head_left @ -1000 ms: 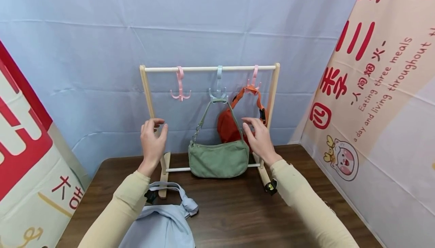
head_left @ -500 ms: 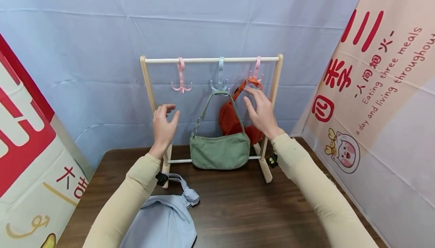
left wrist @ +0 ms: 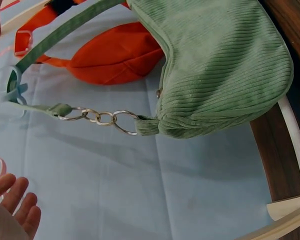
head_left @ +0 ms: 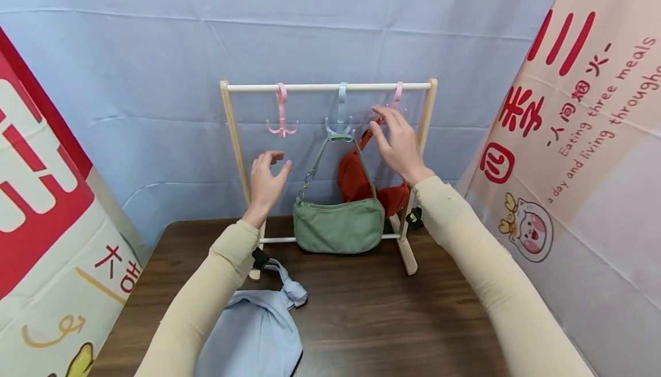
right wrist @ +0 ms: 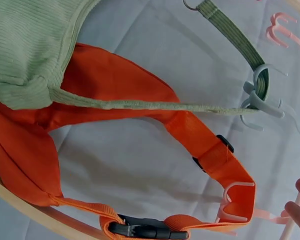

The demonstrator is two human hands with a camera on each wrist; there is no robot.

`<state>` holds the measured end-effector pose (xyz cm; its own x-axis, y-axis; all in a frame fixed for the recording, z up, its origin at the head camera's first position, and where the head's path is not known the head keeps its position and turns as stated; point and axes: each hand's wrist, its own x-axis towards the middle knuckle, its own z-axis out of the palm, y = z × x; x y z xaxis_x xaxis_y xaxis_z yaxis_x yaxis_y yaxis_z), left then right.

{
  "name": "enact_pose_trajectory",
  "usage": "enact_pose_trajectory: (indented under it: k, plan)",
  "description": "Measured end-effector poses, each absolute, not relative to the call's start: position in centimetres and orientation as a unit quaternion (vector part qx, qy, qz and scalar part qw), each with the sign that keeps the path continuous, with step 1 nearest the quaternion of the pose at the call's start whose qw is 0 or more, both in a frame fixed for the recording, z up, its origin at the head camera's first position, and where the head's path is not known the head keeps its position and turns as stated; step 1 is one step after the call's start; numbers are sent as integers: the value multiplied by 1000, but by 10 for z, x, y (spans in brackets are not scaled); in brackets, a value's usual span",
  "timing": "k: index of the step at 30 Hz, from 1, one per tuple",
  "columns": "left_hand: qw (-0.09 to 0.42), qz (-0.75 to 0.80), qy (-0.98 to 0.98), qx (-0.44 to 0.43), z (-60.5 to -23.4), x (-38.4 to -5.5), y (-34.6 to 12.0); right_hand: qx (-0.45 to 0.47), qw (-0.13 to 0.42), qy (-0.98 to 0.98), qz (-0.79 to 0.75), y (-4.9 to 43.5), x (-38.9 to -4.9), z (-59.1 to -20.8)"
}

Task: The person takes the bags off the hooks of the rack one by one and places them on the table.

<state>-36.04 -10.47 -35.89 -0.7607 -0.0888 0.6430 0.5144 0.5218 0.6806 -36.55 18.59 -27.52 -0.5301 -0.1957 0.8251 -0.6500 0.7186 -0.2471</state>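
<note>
A green corduroy shoulder bag (head_left: 338, 228) hangs by its strap from the light blue hook (head_left: 341, 107) in the rack's middle. Behind it, an orange waist bag (head_left: 353, 179) hangs by its webbing strap (right wrist: 210, 150) on the right pink hook (head_left: 399, 93). My right hand (head_left: 400, 144), fingers loosely bent, is raised in front of that pink hook and partly hides it; whether it touches the hook I cannot tell. With nothing in it, my left hand (head_left: 269, 185) hovers left of the green strap, below the left pink hook (head_left: 282, 110), which carries no bag.
The wooden rack (head_left: 234, 136) with its white top rail (head_left: 310, 87) stands at the back of the dark wood table (head_left: 392, 319). A pale blue cloth bag (head_left: 253, 331) with a knotted strap lies at the front left. Printed cloths hang on both sides.
My right hand has risen from beside the orange bag to the right pink hook. My left hand has moved right and upward. The bags hang as before, and the head view has shifted slightly.
</note>
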Motion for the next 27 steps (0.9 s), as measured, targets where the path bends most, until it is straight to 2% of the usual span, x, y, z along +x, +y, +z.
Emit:
enact_pose_trajectory:
  k: [9,27]
  plan:
    - [284,-455,-834,-129,-357,-363,-102,255,388,-846,263,184,-373,-263]
    - [240,-434,-858,-135,-353,-365,-86,278,390,-853,208,171,-384,-233]
